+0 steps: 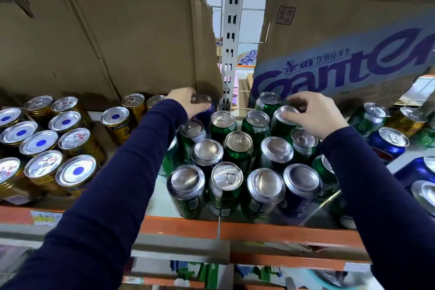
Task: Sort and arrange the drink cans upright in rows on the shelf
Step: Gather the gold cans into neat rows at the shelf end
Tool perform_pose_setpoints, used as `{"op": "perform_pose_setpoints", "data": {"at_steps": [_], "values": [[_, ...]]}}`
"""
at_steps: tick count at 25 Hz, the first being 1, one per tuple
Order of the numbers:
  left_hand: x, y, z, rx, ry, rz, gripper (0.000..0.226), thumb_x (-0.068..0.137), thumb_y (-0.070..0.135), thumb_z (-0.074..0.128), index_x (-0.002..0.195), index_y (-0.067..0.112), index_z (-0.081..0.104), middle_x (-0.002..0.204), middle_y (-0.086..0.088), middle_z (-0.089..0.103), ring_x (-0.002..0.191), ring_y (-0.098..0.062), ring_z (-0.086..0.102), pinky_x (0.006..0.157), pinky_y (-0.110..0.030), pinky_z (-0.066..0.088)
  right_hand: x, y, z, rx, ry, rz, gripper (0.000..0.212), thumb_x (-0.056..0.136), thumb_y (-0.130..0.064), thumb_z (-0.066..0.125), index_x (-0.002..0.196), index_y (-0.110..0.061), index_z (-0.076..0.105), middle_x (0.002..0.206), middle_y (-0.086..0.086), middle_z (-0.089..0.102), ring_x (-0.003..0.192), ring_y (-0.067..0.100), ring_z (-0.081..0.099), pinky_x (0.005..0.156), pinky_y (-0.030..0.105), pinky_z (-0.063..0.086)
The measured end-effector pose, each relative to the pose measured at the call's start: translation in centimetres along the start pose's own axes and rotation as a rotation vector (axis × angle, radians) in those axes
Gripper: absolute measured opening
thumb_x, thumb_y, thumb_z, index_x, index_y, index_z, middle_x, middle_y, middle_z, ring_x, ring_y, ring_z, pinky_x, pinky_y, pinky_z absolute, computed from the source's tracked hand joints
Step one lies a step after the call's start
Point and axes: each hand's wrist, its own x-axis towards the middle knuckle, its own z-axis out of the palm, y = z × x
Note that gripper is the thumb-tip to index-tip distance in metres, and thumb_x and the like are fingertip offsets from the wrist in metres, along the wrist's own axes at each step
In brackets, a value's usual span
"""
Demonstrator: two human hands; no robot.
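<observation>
Gripping, left: left hand [182,101] curls round the top rim of a blue can [203,99] at the back of the shelf [188,226], just beside the white post [229,42].
Gripping, right: right hand [314,116] has its fingers curled over the lid of a green can [280,129] in the back of the green group. Can't tell if that can is upright or leaning slightly.
Green cans [239,142]: tight cluster mid-shelf between the two forearms, touching each other in rough rows. Some show pull tabs, others a plain domed end, so those are probably standing bottom-up.
Gold cans [75,170]: upright block on the left part of the shelf, a few more along the back.
Blue cans [388,141]: right end, mixed with green and gold; the front ones look tipped over.
Boxes: torn plain carton [106,30] behind the left cans, printed carton [341,66] behind the right ones.
Handling: thin metal walls, likely stiff if full but easy to dent if squeezed. Full or empty can't be told from here, so weight is unknown. Painted sides look smooth and slippery.
Grasp point: in the packed cluster only the top rim is reachable, so pinch from above; wrap the body where there is room.
Risk: neighbours touch, so lifting one at an angle could topple the next.
</observation>
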Motion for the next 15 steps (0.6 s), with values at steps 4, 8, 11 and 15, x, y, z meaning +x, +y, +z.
{"op": "perform_pose_setpoints", "data": {"at_steps": [4, 8, 11, 15], "values": [[1.7, -0.5, 0.9, 0.018, -0.028, 0.000, 0.056, 0.072, 0.057, 0.070, 0.092, 0.005, 0.062, 0.091, -0.013, 0.064, 0.090, -0.031, 0.059, 0.071, -0.032, 0.044, 0.9, 0.4, 1.0, -0.141, -0.149, 0.105, 0.076, 0.072, -0.038, 0.079, 0.134, -0.007, 0.048, 0.132, 0.014, 0.055, 0.120, 0.029, 0.050, 0.090, 0.029, 0.037], [1.8, -1.0, 0.8, 0.029, 0.015, 0.009, 0.060, 0.068, 0.062, 0.070, 0.089, 0.006, 0.065, 0.087, -0.013, 0.067, 0.084, -0.030, 0.059, 0.071, -0.035, 0.047, 2.1, 1.5, 2.6, -0.138, -0.130, 0.192, 0.059, 0.068, -0.037, 0.081, 0.111, -0.003, 0.057, 0.107, 0.017, 0.063, 0.097, 0.030, 0.057, 0.073, 0.029, 0.036], [1.7, -1.6, 0.7, -0.030, 0.043, 0.023, 0.058, 0.066, 0.061, 0.071, 0.090, 0.009, 0.065, 0.087, -0.011, 0.067, 0.086, -0.028, 0.060, 0.073, -0.035, 0.049, 2.2, 2.0, 2.7, -0.104, -0.111, 0.223, 0.061, 0.067, -0.040, 0.081, 0.111, -0.004, 0.058, 0.102, 0.013, 0.063, 0.084, 0.024, 0.053, 0.070, 0.028, 0.035], [1.1, -1.7, 0.1, -0.178, 0.147, 0.071, 0.058, 0.066, 0.057, 0.074, 0.100, 0.010, 0.065, 0.095, -0.006, 0.067, 0.091, -0.024, 0.060, 0.081, -0.035, 0.050, 1.8, 1.8, 2.4, -0.056, -0.064, 0.217, 0.074, 0.067, -0.040, 0.082, 0.125, -0.003, 0.054, 0.111, 0.013, 0.061, 0.098, 0.027, 0.056, 0.074, 0.028, 0.037]]}}
